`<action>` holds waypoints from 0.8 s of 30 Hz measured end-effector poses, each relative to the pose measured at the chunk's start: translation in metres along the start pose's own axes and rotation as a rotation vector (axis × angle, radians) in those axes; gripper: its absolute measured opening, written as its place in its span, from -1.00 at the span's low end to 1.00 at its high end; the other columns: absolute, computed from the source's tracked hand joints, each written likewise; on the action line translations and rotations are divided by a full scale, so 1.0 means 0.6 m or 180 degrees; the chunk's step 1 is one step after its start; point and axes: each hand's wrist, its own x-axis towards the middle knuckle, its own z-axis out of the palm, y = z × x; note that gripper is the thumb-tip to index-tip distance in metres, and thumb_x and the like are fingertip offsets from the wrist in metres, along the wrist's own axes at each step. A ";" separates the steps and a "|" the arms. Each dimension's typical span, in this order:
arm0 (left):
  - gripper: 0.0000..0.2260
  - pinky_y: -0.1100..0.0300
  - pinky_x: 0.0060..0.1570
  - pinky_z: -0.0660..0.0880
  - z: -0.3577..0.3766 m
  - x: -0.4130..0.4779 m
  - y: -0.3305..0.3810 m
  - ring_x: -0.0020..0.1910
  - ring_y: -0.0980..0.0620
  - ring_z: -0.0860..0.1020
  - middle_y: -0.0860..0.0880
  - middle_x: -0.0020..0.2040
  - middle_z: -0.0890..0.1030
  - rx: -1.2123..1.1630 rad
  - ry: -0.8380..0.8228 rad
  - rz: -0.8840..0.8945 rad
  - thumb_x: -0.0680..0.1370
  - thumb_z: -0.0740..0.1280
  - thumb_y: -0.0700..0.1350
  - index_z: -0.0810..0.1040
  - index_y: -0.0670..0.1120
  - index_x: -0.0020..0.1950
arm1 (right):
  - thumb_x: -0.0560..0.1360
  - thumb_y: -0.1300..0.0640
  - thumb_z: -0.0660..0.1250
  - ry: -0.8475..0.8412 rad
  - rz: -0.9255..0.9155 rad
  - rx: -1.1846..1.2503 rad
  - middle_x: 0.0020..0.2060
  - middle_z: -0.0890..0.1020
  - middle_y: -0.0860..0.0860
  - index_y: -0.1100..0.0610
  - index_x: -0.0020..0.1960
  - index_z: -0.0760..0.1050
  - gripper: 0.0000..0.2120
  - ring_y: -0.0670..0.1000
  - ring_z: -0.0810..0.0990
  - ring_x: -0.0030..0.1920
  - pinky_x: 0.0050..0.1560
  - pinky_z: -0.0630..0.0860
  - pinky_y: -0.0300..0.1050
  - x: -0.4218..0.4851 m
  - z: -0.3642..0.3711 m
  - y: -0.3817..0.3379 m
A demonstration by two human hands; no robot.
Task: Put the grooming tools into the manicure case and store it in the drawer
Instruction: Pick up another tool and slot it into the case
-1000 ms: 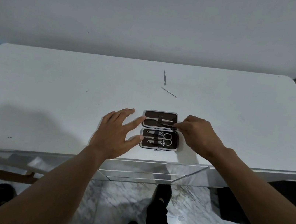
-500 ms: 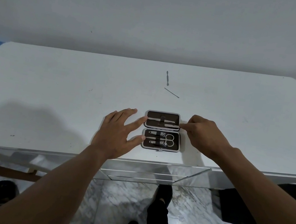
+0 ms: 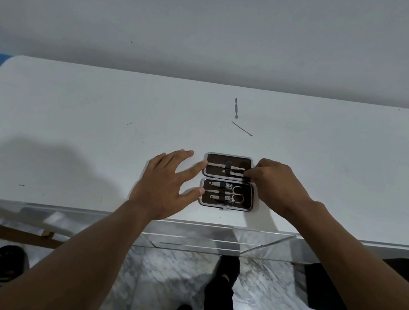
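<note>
two loose tools [image 3: 236, 108] wait on counter [image 3: 69, 120]; left hand [image 3: 166, 183] flat, bracing case [image 3: 249, 197]; right hand [image 3: 276, 187] pinches slim tool [image 3: 235, 172]: slide straight under strap [image 3: 228, 166] w/o tilting.

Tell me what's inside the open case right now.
Near half of the case: scissors, two clippers, strapped in. Far half: two slim tools; the right hand covers their right ends.

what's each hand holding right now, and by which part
Right hand appears to pinch the right end of a slim tool in the manicure case; left hand holds nothing, fingers straight.
</note>
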 end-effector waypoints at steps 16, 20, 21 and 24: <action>-0.50 -0.08 0.43 0.21 0.001 0.001 0.001 0.46 -0.01 0.29 0.00 0.48 0.36 -0.0019 0.0042 -0.0005 0.57 0.10 0.29 0.32 0.19 0.49 | 0.40 0.37 0.19 -0.0192 -0.0035 -0.0449 -0.08 0.60 0.16 0.25 0.00 0.60 -0.73 0.19 0.56 -0.04 -0.16 0.39 -0.07 0.005 -0.009 -0.009; -0.49 -0.07 0.43 0.22 0.001 0.001 0.000 0.46 -0.01 0.30 0.00 0.48 0.36 0.0006 0.0053 0.0000 0.57 0.09 0.30 0.32 0.19 0.49 | 0.40 0.37 0.20 -0.0217 -0.0065 -0.0469 -0.07 0.61 0.16 0.25 -0.01 0.60 -0.75 0.19 0.56 -0.03 -0.17 0.38 -0.08 0.009 -0.010 -0.009; -0.49 -0.07 0.42 0.22 0.001 0.001 0.000 0.46 -0.01 0.30 0.00 0.48 0.36 0.0015 0.0051 0.0002 0.57 0.09 0.30 0.32 0.19 0.49 | 0.40 0.37 0.21 -0.0208 -0.0080 -0.0464 -0.06 0.61 0.16 0.25 0.00 0.60 -0.74 0.19 0.56 -0.02 -0.14 0.42 -0.06 0.009 -0.011 -0.009; -0.50 -0.07 0.43 0.22 0.002 0.001 0.000 0.46 0.00 0.29 0.00 0.48 0.36 -0.0010 0.0071 -0.0001 0.57 0.10 0.29 0.32 0.19 0.49 | 0.42 0.36 0.20 -0.0197 -0.0110 -0.0493 -0.05 0.60 0.15 0.24 0.02 0.59 -0.74 0.18 0.54 -0.01 -0.10 0.46 -0.04 0.005 -0.013 -0.013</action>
